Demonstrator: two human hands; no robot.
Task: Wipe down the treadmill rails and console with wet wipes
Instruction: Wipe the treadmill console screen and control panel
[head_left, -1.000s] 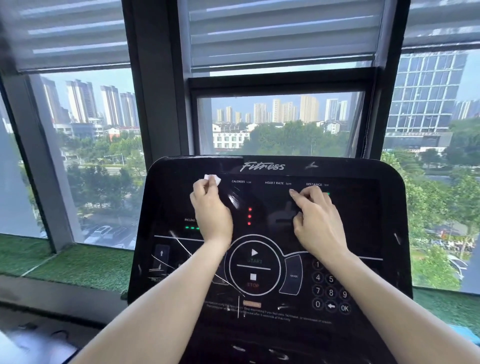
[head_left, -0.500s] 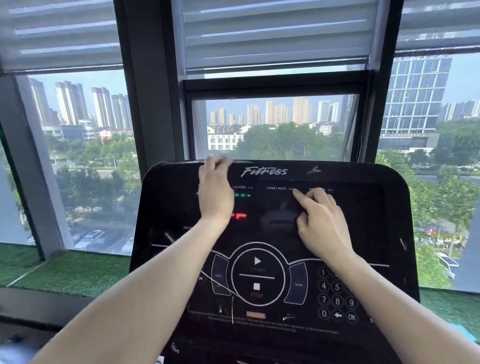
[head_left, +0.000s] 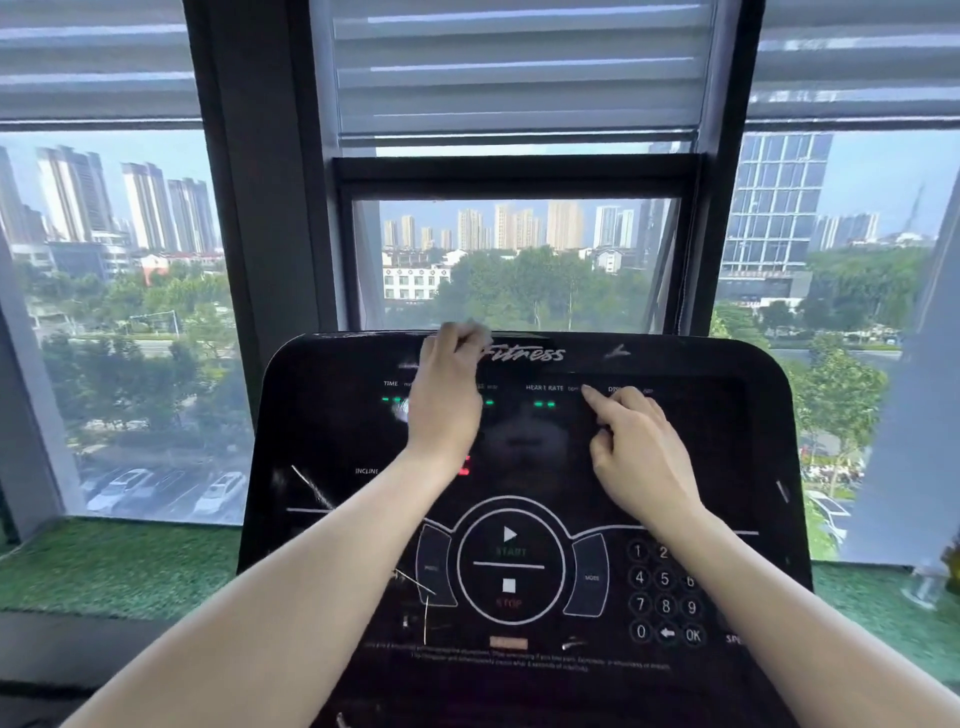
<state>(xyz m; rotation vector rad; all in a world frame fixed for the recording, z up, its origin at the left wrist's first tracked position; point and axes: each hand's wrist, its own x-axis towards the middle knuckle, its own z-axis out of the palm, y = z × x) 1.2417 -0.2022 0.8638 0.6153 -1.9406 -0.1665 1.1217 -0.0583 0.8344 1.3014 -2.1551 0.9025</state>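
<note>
The black treadmill console (head_left: 727, 467) fills the lower middle of the head view, with a dark display, a round START/STOP pad and a number keypad. My left hand (head_left: 447, 395) reaches to the console's top edge beside the "Fitness" logo and grips a small white wet wipe (head_left: 475, 332), which shows blurred past the fingertips. My right hand (head_left: 636, 452) rests on the display near the HEART RATE label, index finger stretched out on the glass, other fingers loosely curled, holding nothing. The rails are out of view.
Large windows (head_left: 130, 312) with dark frames and half-lowered blinds stand right behind the console. A strip of green artificial turf (head_left: 114, 566) lines the sill on both sides. A clear bottle (head_left: 927, 584) stands on the turf at far right.
My left hand has slid with the wipe from the upper display up to the console's top edge. My right hand has stayed on the display. The camera has tilted up slightly.
</note>
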